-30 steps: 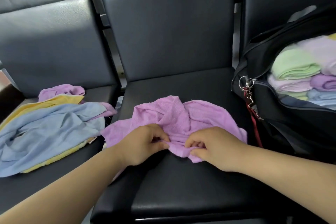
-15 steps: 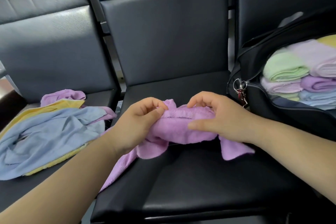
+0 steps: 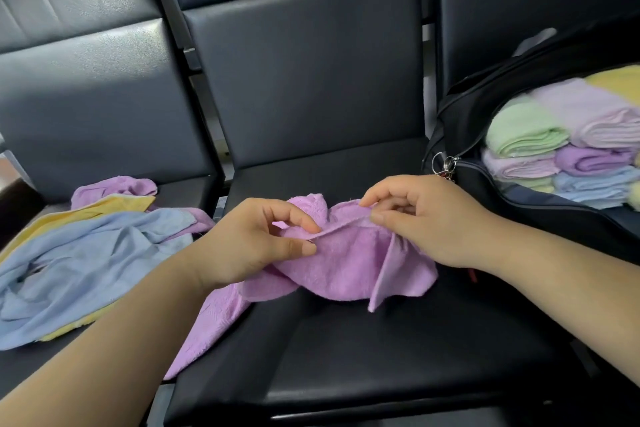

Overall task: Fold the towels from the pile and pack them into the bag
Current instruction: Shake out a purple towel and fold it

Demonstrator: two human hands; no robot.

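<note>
The left hand [image 3: 249, 243] and right hand [image 3: 426, 218] each pinch their grip on the top edge of the purple towel [image 3: 349, 263], which lies crumpled on the middle seat [image 3: 346, 357] (between pile [image 3: 86, 253] and bag [image 3: 554, 222]).

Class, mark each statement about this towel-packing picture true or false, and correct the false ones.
1. The left hand and right hand both pinch the crumpled purple terry towel. True.
2. The black zip bag holds no towels. False: folded towels are stacked inside, a pale green folded towel among them.
3. A rumpled light blue towel lies on the black padded seat to the person's left. True.
4. The purple towel is neatly folded. False: it is bunched, one end trailing over the edge of the middle seat.
</note>
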